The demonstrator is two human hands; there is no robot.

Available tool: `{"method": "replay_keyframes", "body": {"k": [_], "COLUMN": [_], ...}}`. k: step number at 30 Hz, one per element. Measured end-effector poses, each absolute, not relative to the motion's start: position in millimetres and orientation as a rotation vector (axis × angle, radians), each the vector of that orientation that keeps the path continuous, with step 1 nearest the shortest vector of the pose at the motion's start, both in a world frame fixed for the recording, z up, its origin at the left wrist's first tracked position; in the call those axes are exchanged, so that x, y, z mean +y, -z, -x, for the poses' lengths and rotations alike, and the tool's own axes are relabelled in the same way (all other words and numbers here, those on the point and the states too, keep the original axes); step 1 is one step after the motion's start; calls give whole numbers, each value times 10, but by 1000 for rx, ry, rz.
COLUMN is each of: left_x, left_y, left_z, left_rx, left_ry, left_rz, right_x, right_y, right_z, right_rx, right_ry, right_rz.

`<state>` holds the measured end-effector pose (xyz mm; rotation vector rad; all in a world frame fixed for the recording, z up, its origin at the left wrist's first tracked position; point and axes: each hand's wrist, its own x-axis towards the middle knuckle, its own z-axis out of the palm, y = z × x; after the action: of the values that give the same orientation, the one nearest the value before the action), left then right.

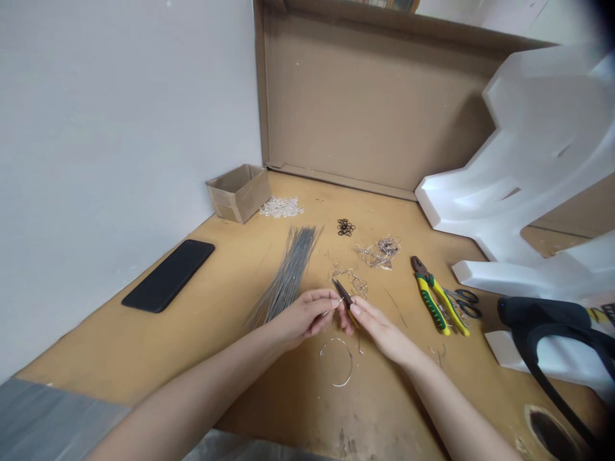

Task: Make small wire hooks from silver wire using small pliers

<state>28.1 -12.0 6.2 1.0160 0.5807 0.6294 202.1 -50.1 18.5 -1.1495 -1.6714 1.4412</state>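
My right hand (379,328) grips small dark-jawed pliers (342,291), whose tip points up and left over the wooden table (225,333). My left hand (307,312) pinches a thin silver wire (328,312) right at the pliers' jaws. Both hands meet near the table's middle. A curved piece of wire (342,363) lies on the table just below them. A bundle of straight grey wires (289,275) lies to the left of my hands, and a tangle of bent wire (355,280) sits just beyond the pliers.
Green and yellow pliers (435,298) and small scissors (465,302) lie to the right. Black rings (345,226), clear beads (281,206), a small cardboard box (239,191) and another wire tangle (382,251) lie further back. A black phone (169,275) is at left; white foam (523,186) at right.
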Motion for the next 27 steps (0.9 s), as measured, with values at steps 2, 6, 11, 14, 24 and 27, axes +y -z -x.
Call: {"method": "replay_keyframes", "body": {"k": [2,6,11,14,24,27], "left_x": [-114,-108,-111,-116,-90,-91], "left_y": [-58,-72,-72,-66,-87,-83], "left_z": [-278,-265,-260,-262,-256,-251], "left_rx": [571,561,561,573,646,669], "left_ry": [-614,-588,-587,-591,-618,-610], "left_rz": [-955,-904,-901,-906,-1010,-1057], "right_x": [-503,-509,-519,-524,-504,-489], "right_y": [-156,-115,-138,-145,-121,-104], "right_z": [-2011,-2009,-2013,-2007,-1935,-1963], "right_rx": [-1697,-1770,-1908,-1972,-1977,-1889], "right_ry": [-1384,-1253,-1039,-881,-704,-917], "right_rz": [1183,1291,1383,1416,1546,1445]}}
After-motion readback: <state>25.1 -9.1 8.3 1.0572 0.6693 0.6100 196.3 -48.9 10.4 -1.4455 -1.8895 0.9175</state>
